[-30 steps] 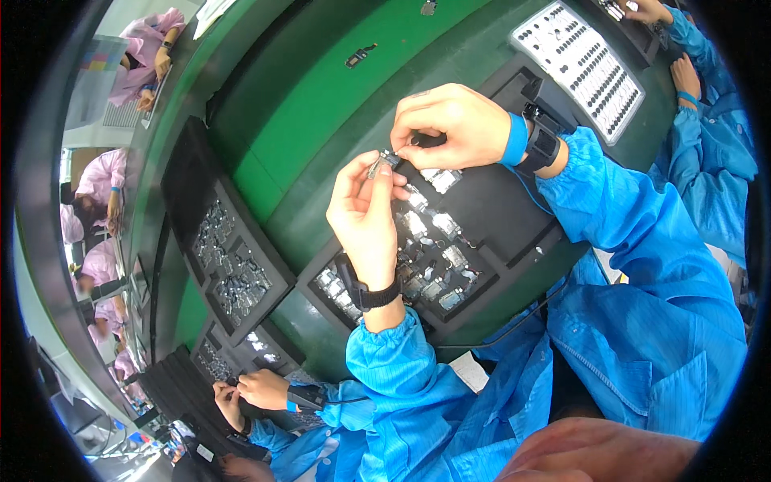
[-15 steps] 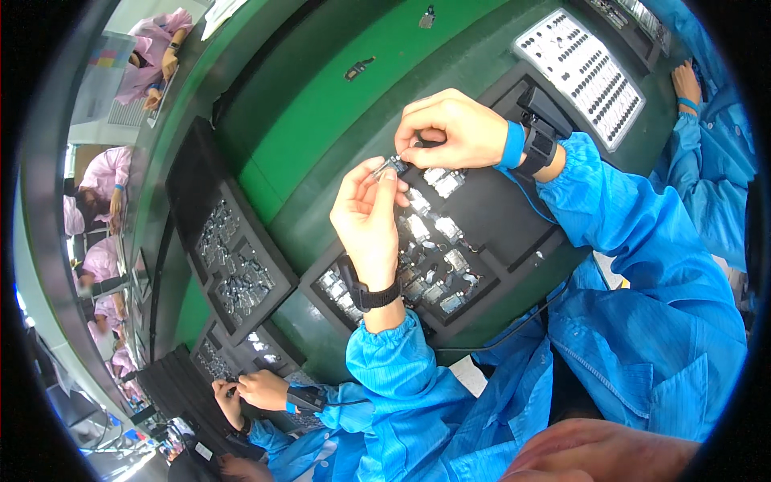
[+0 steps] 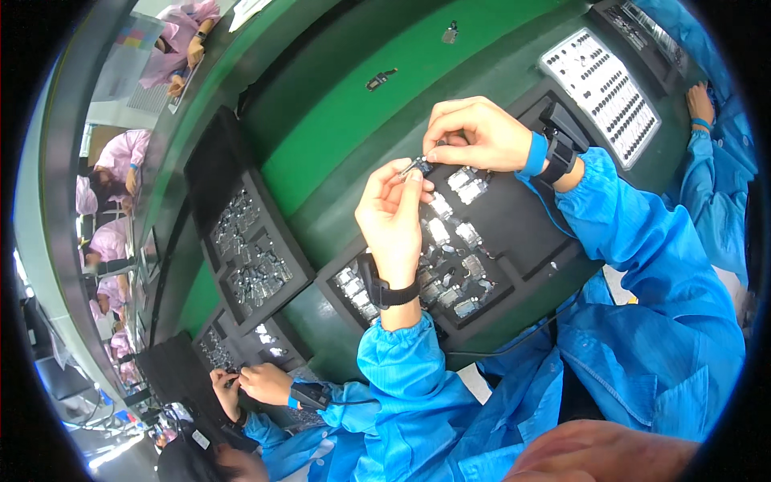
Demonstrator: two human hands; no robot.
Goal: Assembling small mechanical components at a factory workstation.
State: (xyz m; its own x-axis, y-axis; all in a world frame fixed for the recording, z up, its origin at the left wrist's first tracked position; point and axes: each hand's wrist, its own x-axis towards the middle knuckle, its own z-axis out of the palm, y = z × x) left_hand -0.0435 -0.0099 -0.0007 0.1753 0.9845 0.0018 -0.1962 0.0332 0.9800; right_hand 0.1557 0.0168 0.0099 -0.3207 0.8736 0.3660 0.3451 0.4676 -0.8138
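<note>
My left hand (image 3: 393, 213) pinches a small silver-and-dark electronic module (image 3: 416, 167) between thumb and fingers. Close against its upper right end, my right hand (image 3: 482, 135) is closed, thumb and forefinger together at a small dark bit that is too small to name. Both hands hover over a black foam tray (image 3: 526, 221). Several silver modules (image 3: 438, 233) lie in it, some in a row and some in a loose heap. My left wrist and fingers hide part of the tray.
A white tray (image 3: 554, 61) with rows of small black parts stands at the far right. Two loose modules, one (image 3: 381, 79) nearer, lie on the green mat. Another foam tray (image 3: 299, 269) of parts sits to the left. Co-workers' hands (image 3: 261, 384) work at lower left; another co-worker's hand (image 3: 700, 104) is at right.
The whole view has shifted, so the table and hands appear slightly farther right and lower. Both hands stay together at the module, with almost no change in grip.
</note>
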